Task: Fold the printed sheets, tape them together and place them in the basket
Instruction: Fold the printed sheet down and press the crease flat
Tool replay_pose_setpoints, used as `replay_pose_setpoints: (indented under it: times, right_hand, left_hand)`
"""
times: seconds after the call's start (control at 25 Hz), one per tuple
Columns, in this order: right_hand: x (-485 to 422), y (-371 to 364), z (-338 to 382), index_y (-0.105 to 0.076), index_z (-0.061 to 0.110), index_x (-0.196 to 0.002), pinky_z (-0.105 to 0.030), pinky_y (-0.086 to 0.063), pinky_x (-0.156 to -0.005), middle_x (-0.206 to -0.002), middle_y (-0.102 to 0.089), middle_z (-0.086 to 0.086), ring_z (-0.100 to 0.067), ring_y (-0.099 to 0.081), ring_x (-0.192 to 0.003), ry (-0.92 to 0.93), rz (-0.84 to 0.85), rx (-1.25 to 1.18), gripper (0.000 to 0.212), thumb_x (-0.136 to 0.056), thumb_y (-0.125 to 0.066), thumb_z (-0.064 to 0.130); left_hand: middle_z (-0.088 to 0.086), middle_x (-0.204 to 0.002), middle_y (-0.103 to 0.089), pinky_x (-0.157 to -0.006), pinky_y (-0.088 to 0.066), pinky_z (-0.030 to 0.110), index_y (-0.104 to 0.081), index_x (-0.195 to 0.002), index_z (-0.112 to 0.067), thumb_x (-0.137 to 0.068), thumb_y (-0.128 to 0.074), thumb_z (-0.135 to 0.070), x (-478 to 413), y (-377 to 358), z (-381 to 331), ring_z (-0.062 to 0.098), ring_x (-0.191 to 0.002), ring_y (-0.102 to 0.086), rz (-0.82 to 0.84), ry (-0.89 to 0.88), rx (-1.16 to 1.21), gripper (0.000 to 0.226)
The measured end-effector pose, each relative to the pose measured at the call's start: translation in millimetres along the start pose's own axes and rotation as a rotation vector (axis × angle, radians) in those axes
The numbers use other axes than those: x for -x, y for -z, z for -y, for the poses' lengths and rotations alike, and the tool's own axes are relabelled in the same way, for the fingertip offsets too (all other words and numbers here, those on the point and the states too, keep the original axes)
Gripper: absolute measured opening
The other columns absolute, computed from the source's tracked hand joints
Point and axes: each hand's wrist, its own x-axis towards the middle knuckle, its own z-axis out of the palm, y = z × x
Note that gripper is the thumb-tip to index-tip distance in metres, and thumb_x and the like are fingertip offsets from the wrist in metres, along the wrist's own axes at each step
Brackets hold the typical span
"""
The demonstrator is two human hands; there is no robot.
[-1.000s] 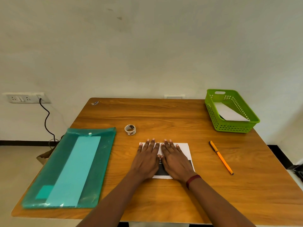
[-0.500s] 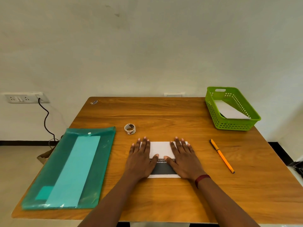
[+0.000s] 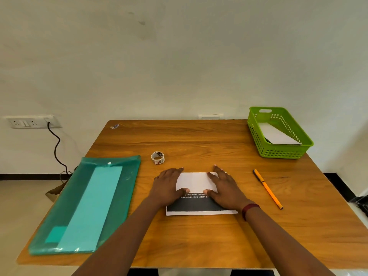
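Note:
A printed sheet [image 3: 196, 183] lies folded on the wooden table [image 3: 199, 236], its white upper flap turned down over a dark printed band with white text. My left hand [image 3: 169, 186] rests flat on the sheet's left edge, fingers straight. My right hand [image 3: 224, 186] presses flat on the right edge in the same way. A small roll of patterned tape [image 3: 157, 157] sits just beyond my left hand. The green basket [image 3: 256, 134] stands at the table's far right corner with a folded white sheet [image 3: 275, 135] inside.
A teal plastic folder [image 3: 83, 204] holding a pale sheet covers the table's left side. An orange pen [image 3: 267, 189] lies to the right of my right hand. A wall socket [image 3: 29, 122] with a black cable hangs at the left.
Both hands have slid apart from the middle of the sheet out to its left and right edges, uncovering the white flap and the printed text.

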Motion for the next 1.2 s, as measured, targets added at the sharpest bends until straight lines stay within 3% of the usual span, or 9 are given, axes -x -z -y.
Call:
replay_pose_setpoints:
  times: [0.12, 0.28, 0.52, 0.72, 0.84, 1.04, 1.2]
  right_hand:
    - [-5.3, 14.4, -3.5, -0.031, 0.024, -0.151, -0.038, -0.028, -0.115, -0.157, -0.027, -0.006, -0.027, -0.027, -0.141, 0.005, 0.017, -0.024, 0.080, -0.084, -0.065, 0.053]
    - [-14.7, 22.5, -0.2, -0.033, 0.029, -0.149, -0.040, -0.041, -0.102, -0.141, -0.041, -0.006, -0.028, -0.040, -0.127, -0.002, 0.037, 0.049, 0.085, -0.077, -0.072, 0.054]
    - [-21.4, 24.2, 1.2, -0.030, 0.033, -0.147, -0.047, -0.038, -0.101, -0.140, -0.036, -0.007, -0.030, -0.033, -0.129, -0.034, 0.017, 0.090, 0.096, -0.068, -0.078, 0.058]
    - [-12.2, 23.3, 4.9, -0.035, 0.029, -0.145, -0.044, -0.036, -0.101, -0.133, -0.045, -0.005, -0.027, -0.038, -0.124, 0.036, -0.150, 0.125, 0.092, -0.067, -0.079, 0.054]
    - [-3.9, 27.6, 7.2, -0.045, 0.028, -0.139, -0.042, -0.038, -0.097, -0.123, -0.049, -0.004, -0.026, -0.043, -0.116, 0.074, -0.279, 0.130, 0.083, -0.067, -0.082, 0.045]
    - [6.8, 40.1, 16.2, -0.064, 0.026, -0.119, -0.044, -0.038, -0.098, -0.109, -0.061, -0.001, -0.024, -0.053, -0.108, 0.123, -0.424, 0.158, 0.040, -0.080, -0.076, 0.024]
    - [15.4, 39.7, 20.6, -0.072, 0.023, -0.101, -0.051, -0.039, -0.102, -0.098, -0.069, 0.000, -0.023, -0.063, -0.104, 0.186, -0.488, 0.160, 0.021, -0.082, -0.072, 0.011]
  left_hand:
    - [0.002, -0.152, -0.033, -0.110, -0.034, 0.046, -0.022, -0.151, -0.029, -0.081, -0.064, -0.063, -6.8, 13.6, -4.4, 0.026, -0.137, -0.030, 0.062, -0.005, -0.046, 0.089]
    - [0.007, -0.146, -0.035, -0.114, -0.025, 0.054, -0.024, -0.149, -0.029, -0.077, -0.071, -0.060, -14.2, 23.9, -13.1, 0.030, -0.137, -0.028, 0.092, 0.005, -0.126, 0.092]
    - [0.009, -0.139, -0.033, -0.113, -0.025, 0.052, -0.032, -0.146, -0.028, -0.073, -0.075, -0.058, -9.4, 30.2, -22.9, 0.029, -0.131, -0.028, -0.008, -0.051, -0.214, 0.089]
    - [0.004, -0.130, -0.036, -0.107, -0.030, 0.052, -0.041, -0.135, -0.035, -0.078, -0.073, -0.054, 3.3, 27.6, -20.5, 0.024, -0.125, -0.033, -0.136, -0.060, -0.185, 0.068]
    - [0.000, -0.125, -0.043, -0.102, -0.032, 0.046, -0.049, -0.128, -0.035, -0.083, -0.070, -0.048, 7.2, 30.0, -17.9, 0.020, -0.120, -0.038, -0.253, -0.072, -0.125, 0.051]
    - [-0.003, -0.111, -0.056, -0.092, -0.036, 0.044, -0.063, -0.109, -0.027, -0.088, -0.068, -0.031, 11.9, 37.3, -14.6, 0.019, -0.109, -0.048, -0.402, -0.118, -0.073, 0.022]
    - [-0.002, -0.104, -0.059, -0.086, -0.041, 0.039, -0.065, -0.099, -0.023, -0.085, -0.070, -0.018, 16.9, 34.2, -12.8, 0.019, -0.100, -0.053, -0.438, -0.184, -0.037, 0.015]
